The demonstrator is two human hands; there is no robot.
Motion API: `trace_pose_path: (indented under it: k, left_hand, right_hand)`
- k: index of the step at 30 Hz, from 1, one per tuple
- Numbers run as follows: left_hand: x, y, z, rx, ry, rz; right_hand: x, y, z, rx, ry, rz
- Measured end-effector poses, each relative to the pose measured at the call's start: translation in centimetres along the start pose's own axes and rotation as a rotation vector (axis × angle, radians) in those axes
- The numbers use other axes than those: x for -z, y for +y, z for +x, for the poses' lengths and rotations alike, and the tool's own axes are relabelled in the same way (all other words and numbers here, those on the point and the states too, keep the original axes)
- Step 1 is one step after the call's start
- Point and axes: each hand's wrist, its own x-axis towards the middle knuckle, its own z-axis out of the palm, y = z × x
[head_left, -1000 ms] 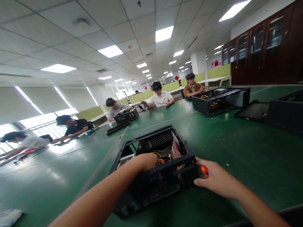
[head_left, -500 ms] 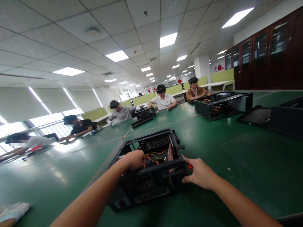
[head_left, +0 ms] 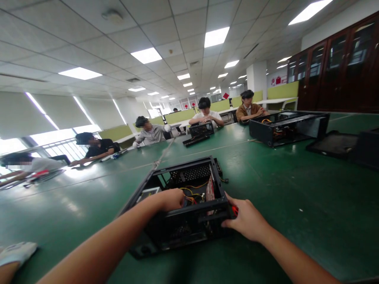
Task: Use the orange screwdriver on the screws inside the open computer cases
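Note:
An opened black computer case lies in front of me with its open side up. My left hand reaches over the near rail into it, fingers curled closed beside the orange and yellow cables; what they hold is hidden. A red circuit board stands upright inside, near the right wall, and a power supply sits at the left. My right hand grips the case's near right corner, thumb in front, with something red showing under the fingers.
The green table carries another open computer case at the far right and a black side panel. A smaller case stands across the table. Several people sit around it. A white-gloved hand shows at lower left.
My view has shifted slightly, and the case appears a little higher and further left. Both hands stay at the same places on it. The person in white opposite has brought their hands together.

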Motion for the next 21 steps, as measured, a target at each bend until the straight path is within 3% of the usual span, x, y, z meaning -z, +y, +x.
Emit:
trace_pose_path:
  k: [4, 8, 14, 21]
  left_hand:
    - [-0.1, -2.5, -0.5, 0.013, 0.055, 0.040]
    - [-1.2, -5.9, -1.4, 0.045, 0.086, 0.060]
    - [-2.6, -12.1, -2.9, 0.152, 0.013, 0.003]
    - [-4.5, -18.9, -4.8, 0.280, -0.034, -0.091]
  right_hand:
    - [-1.7, -0.7, 0.8, 0.015, -0.001, -0.019]
    - [-5.2, -2.0, 2.2, -0.001, 0.010, -0.065]
    - [-10.9, -4.7, 5.1, 0.003, -0.033, -0.144]
    - [-15.5, -6.3, 10.8, 0.037, -0.100, -0.150]
